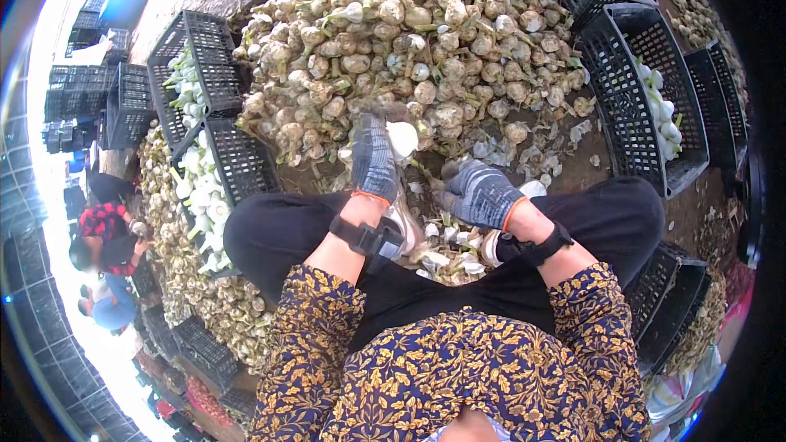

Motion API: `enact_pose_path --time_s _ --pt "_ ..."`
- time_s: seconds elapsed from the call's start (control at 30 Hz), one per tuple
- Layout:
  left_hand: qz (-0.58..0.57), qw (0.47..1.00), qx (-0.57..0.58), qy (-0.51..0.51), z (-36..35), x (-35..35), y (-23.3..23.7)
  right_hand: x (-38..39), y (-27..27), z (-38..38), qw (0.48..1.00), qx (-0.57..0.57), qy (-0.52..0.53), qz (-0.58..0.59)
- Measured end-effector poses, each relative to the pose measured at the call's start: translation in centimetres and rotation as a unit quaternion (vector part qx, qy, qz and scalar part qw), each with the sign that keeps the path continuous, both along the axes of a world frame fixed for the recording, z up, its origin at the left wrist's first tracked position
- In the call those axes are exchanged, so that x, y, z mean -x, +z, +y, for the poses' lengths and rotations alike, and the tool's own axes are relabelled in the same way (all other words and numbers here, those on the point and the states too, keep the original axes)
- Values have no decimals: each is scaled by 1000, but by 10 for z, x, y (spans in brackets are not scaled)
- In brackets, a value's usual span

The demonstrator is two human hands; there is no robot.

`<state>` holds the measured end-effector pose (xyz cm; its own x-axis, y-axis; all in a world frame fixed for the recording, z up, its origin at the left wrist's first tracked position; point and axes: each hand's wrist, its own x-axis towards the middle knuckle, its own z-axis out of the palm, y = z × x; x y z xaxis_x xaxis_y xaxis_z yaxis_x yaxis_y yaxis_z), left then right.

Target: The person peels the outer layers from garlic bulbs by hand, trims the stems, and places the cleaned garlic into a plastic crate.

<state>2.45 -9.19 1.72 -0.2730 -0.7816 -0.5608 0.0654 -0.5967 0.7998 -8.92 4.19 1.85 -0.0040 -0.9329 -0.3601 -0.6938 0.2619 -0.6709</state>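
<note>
A clean white garlic bulb [402, 140] is held in my left hand [375, 157], which wears a grey knit glove with an orange cuff. The fingers are smeared by motion at their tips. My right hand [481, 195], in a matching glove, is curled closed to the right of the bulb and apart from it. Whatever it may grip is hidden by the fingers. Just beyond both hands rises a large pile of dirty, unpeeled garlic bulbs [426, 41]. Between my shoes lie white garlic scraps [450, 258].
Black plastic crates hold cleaned garlic on the left [214, 65] and right [614, 82]. Another crate [667, 295] stands by my right knee. More garlic [196, 286] is heaped at the left, where a person in a red checked top [102, 225] and another person sit.
</note>
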Motion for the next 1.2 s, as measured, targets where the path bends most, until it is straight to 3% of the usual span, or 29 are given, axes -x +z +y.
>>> enact_pose_path --time_s 0.07,0.1,0.13,0.17,0.2,0.23,0.27,0.33,0.37,0.4,0.47,0.6,0.7,0.77,0.8,0.87,0.9,0.93,0.97,1.0,1.07,1.1,1.13,1.2 --pt "-236 944 170 -158 -1 -4 -2 1 3 1 971 149 -120 -144" --pt "-221 953 102 -179 5 4 35 4 9 -10 960 95 -155 -213" --pt "-220 953 101 -181 9 1 33 7 21 -15 914 -25 -234 -330" --pt "-263 893 286 -227 12 0 31 11 27 -19 878 -77 -252 -400" --pt "-294 796 458 -264 14 0 32 14 30 -21 833 -128 -268 -466" --pt "-228 832 390 -322 15 -3 33 15 30 -22 833 -128 -269 -466" --pt "-228 832 390 -323 15 -7 22 15 30 -22 840 -122 -263 -458" --pt "-250 660 626 -331 13 -18 -8 15 30 -21 848 -117 -256 -450" --pt "-206 747 556 -301 16 -14 -5 14 29 -19 851 -91 -258 -449" --pt "-206 747 556 -301 17 -10 -1 13 27 -18 853 -66 -260 -448" --pt "-114 878 375 -276 18 -6 10 18 24 -16 859 -74 -253 -440" --pt "-163 870 358 -299 18 -6 17 20 23 -13 889 -41 -239 -387" --pt "-137 848 423 -288 17 -9 1 17 10 -10 907 5 -237 -349" --pt "-158 766 562 -269 14 -10 -5 16 6 -10 919 48 -238 -310" --pt "-158 766 562 -269 16 -9 -2 16 10 -10 935 52 -231 -264" --pt "-134 893 355 -242 21 -7 9 16 7 -10 949 57 -223 -217" --pt "-134 893 356 -242 18 -7 5 14 -3 -8 948 109 -246 -168" --pt "-124 938 230 -229 12 -8 -2 12 -7 -7 943 160 -269 -117" --pt "-112 966 100 -211 9 -6 -1 14 3 -8 939 140 -277 -149" --pt "-112 966 100 -210 10 -6 0 13 6 -10 939 141 -276 -149" --pt "-137 956 155 -208 17 -2 2 11 8 -13 847 169 -356 -357" --pt "-173 914 266 -254 14 -2 -7 13 4 -14 863 189 -356 -305" --pt "-173 914 266 -255 16 -2 -10 13 4 -14 863 189 -356 -304" --pt "-114 954 133 -245 21 2 4 13 9 -15 822 173 -359 -407"
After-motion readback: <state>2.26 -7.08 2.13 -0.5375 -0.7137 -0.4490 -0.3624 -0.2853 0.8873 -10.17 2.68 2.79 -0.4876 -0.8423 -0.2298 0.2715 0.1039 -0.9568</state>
